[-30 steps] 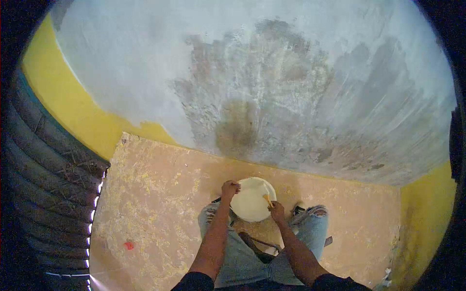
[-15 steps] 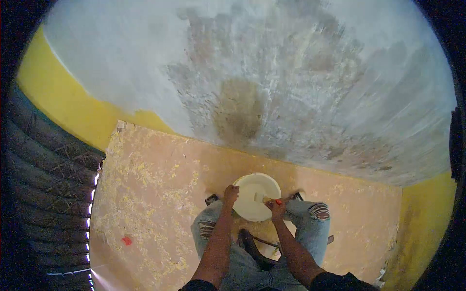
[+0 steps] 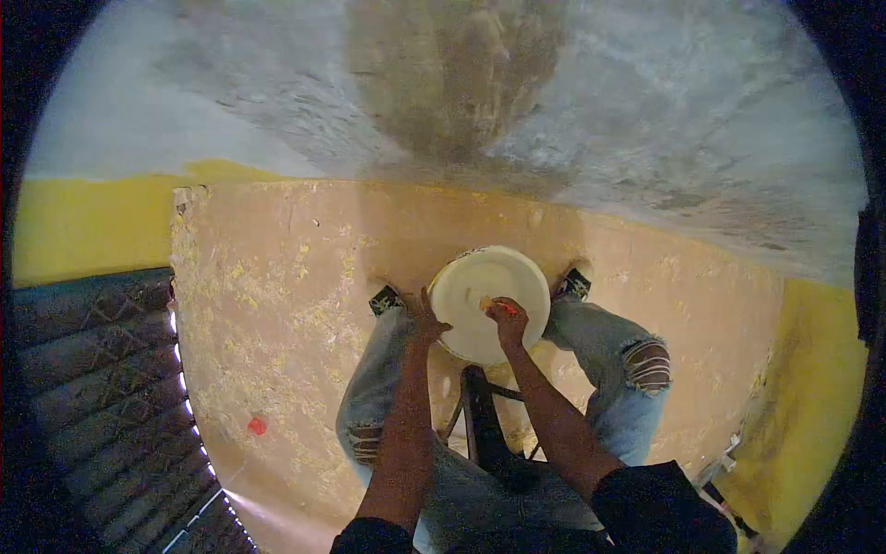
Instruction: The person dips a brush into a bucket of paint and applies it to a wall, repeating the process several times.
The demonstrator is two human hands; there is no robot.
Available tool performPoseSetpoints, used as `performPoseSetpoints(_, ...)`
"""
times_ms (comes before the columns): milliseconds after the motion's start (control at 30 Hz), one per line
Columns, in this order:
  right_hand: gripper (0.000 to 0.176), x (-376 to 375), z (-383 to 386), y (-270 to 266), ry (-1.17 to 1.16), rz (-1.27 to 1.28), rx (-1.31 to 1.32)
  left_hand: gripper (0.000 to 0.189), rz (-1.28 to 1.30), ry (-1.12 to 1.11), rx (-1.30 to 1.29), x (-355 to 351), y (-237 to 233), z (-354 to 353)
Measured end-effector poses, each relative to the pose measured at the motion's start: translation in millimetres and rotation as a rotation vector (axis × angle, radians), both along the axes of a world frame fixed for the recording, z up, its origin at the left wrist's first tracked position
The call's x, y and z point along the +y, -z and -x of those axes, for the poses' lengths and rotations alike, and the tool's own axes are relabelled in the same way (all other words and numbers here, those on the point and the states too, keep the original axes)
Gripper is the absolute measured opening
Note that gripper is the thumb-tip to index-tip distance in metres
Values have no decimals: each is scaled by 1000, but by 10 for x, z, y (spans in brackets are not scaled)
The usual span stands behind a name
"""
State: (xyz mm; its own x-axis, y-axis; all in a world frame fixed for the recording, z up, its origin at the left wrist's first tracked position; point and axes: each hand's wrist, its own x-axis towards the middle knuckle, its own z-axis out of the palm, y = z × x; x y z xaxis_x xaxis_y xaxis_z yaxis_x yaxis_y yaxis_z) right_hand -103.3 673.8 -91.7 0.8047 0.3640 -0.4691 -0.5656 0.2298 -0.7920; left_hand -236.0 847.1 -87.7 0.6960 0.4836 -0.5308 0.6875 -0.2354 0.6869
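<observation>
Between my knees stands a round white bucket with pale, creamy paint inside. My left hand grips its left rim, thumb over the edge and fingers along the outer side. Closed around a paintbrush with a red handle, my right hand is over the right half of the bucket. The brush head points left and down at the paint, and its tip overlaps the pale surface in this view.
A dark stool is under me, between my jeans-clad legs. Ahead rises a patchy grey-white wall with yellow edges. A red scrap lies on the paint-flecked floor. Dark corrugated sheeting borders the left.
The view has tilted down and closer to the bucket. My left hand has shifted from a fist at the rim to a spread grip, and the brush has turned more toward the paint.
</observation>
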Motion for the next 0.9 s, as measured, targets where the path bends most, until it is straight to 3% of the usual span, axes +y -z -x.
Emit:
performPoseSetpoints(67, 14, 90, 53, 131, -66, 209, -110, 134, -76, 104, 151, -51, 74, -45)
performPoseSetpoints(133, 10, 207, 96, 160, -39, 233, -89, 150, -395, 347, 240, -148, 283, -64)
performPoseSetpoints(300, 8, 300, 141, 421, -94, 330, -212, 152, -278, 295, 228, -133, 377, -74)
performPoseSetpoints(400, 14, 394, 170, 459, -3, 188, -182, 153, -199, 245, 212, -108, 356, -117)
performPoseSetpoints(467, 18, 469, 142, 329, -148, 457, -193, 154, -154, 210, 196, -98, 357, -134)
performPoseSetpoints(567, 19, 496, 225, 605, -64, 317, -137, 156, -111, 172, 182, -112, 466, -101)
performPoseSetpoints(600, 19, 494, 222, 620, -64, 316, -134, 156, -110, 133, 109, -160, 722, 0)
performPoseSetpoints(667, 17, 479, 171, 630, -228, 475, -283, 157, -109, 95, 34, -161, 764, 31)
performPoseSetpoints(767, 14, 421, 64, 547, -289, 429, -354, 159, -103, 190, 215, -81, 483, -101)
performPoseSetpoints(900, 12, 342, -76, 287, -441, 525, -392, 161, -33, 100, 147, -173, 699, -50)
